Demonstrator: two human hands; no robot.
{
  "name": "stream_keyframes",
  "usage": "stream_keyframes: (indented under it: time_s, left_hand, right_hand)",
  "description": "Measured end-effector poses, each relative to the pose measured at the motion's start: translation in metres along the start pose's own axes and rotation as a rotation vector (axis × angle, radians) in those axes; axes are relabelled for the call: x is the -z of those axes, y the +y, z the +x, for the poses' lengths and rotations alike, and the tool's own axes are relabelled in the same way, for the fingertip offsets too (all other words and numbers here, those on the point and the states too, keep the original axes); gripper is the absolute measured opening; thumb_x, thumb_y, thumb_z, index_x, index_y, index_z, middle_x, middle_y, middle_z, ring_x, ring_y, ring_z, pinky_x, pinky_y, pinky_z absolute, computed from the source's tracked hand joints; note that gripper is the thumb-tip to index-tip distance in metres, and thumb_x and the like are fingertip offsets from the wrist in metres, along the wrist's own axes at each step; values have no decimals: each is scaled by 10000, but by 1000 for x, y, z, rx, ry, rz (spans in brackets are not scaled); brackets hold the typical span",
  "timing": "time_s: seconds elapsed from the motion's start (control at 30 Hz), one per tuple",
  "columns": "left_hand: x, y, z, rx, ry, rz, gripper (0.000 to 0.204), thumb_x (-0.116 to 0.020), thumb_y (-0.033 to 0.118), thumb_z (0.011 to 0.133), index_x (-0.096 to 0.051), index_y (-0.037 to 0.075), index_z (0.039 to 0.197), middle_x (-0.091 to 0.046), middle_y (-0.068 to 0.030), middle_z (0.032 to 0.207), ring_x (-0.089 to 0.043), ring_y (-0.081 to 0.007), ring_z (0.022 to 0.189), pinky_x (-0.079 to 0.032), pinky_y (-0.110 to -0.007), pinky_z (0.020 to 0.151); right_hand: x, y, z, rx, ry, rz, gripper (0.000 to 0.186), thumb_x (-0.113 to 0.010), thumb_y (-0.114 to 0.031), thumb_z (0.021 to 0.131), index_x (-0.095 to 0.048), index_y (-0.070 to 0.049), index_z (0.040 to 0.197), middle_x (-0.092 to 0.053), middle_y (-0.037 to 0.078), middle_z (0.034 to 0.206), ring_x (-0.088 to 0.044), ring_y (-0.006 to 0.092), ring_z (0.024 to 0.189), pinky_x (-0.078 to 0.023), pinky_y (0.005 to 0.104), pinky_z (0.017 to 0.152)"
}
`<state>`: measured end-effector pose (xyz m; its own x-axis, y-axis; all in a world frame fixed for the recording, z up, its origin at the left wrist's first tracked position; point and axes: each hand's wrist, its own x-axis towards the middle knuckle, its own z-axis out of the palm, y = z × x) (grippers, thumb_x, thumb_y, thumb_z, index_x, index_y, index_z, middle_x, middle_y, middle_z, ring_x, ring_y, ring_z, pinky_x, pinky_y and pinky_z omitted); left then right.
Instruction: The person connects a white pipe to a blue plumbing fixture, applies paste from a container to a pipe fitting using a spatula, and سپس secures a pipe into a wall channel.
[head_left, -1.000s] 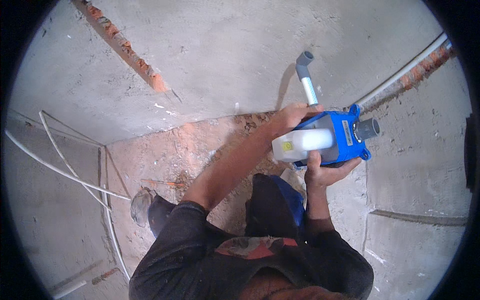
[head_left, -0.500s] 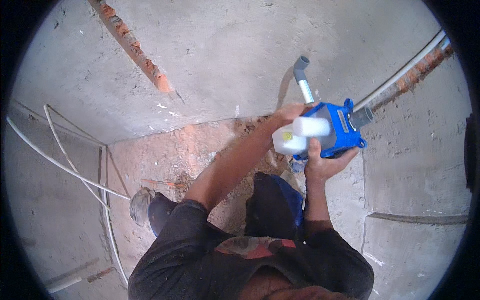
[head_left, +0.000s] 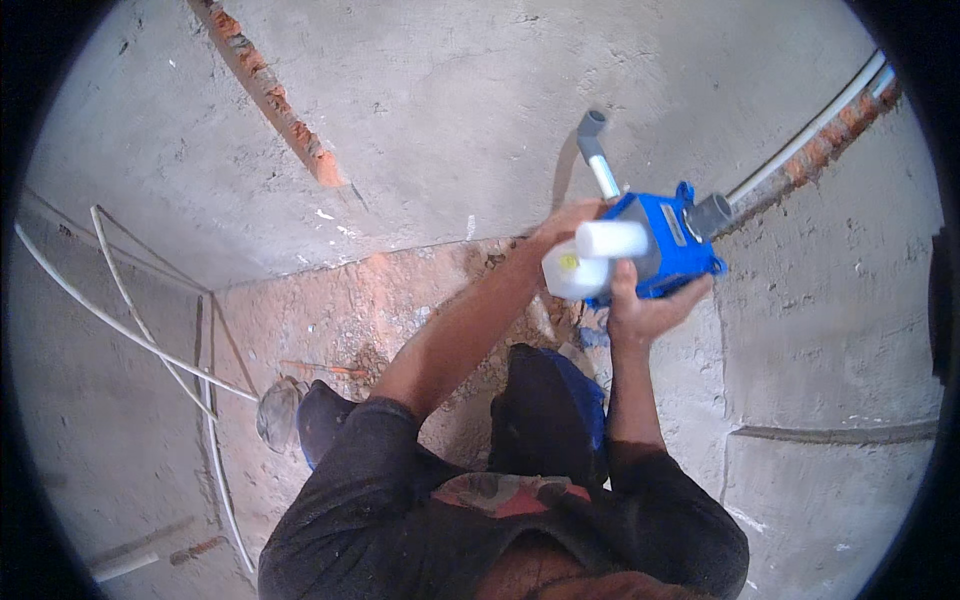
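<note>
Both hands hold a blue plumbing valve box (head_left: pixel 655 215), tilted, with white plastic covers (head_left: pixel 612 240) sticking out toward me and a grey pipe fitting (head_left: pixel 708 214) on its right side. My left hand (head_left: pixel 572 222) grips its far left side, the fingers partly hidden behind it. My right hand (head_left: pixel 648 312) is wrapped round the near underside, thumb up against the white covers. Beyond the box, a white pipe with a grey elbow (head_left: pixel 592 128) at its end rises from its upper left; where the pipe joins is hidden.
A bare plastered wall (head_left: pixel 430 120) stands ahead, with a chiselled brick groove (head_left: pixel 265 90). White pipes (head_left: pixel 815 125) run along another groove at right. Loose white conduits (head_left: pixel 130 320) cross at left. Rubble (head_left: pixel 370 330) covers the floor by my legs.
The valve box, with its pipe and elbow, has shifted slightly left and up in view and turned a little. Both hands have kept hold of it.
</note>
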<state>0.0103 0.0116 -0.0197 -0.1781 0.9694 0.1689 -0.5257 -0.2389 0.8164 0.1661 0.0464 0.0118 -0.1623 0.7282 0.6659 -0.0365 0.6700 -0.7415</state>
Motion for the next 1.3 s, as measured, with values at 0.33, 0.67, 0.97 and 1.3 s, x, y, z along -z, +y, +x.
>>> stream_keyframes:
  time_s: [0.33,0.67,0.97,1.3]
  left_hand:
    - [-70,45,-20,18,316,-190,412,-581,377,965,-572,18,1167,-682,-142,1054,-702,-239,889,-596,-417,774]
    - [-43,74,-88,-242,525,310,459,-558,397,981,-517,-17,1176,-626,-191,1108,-657,-230,977,-598,-359,781]
    - [-19,113,-123,-251,640,493,468,-572,424,963,-575,-1,1160,-679,-145,940,-678,-166,803,-583,-250,624]
    - [-26,79,-135,-310,1088,807,158,-670,158,836,-634,7,863,-628,-56,651,-606,-117,555,-484,-297,502]
  right_hand:
    - [24,-34,38,9,-75,206,800,-804,-293,720,-416,78,1312,-531,196,1215,-545,285,1105,-414,391,998]
    - [51,-12,40,-540,-313,845,485,-594,-300,847,-545,42,1188,-614,138,1085,-638,232,958,-527,361,834]
    - [43,-15,15,-684,-415,953,549,-596,-316,851,-513,16,1281,-630,167,1139,-665,274,986,-572,404,838]
    - [39,-27,-23,-811,-361,972,523,-553,-295,854,-516,23,1268,-615,158,1159,-647,274,1020,-546,396,876]
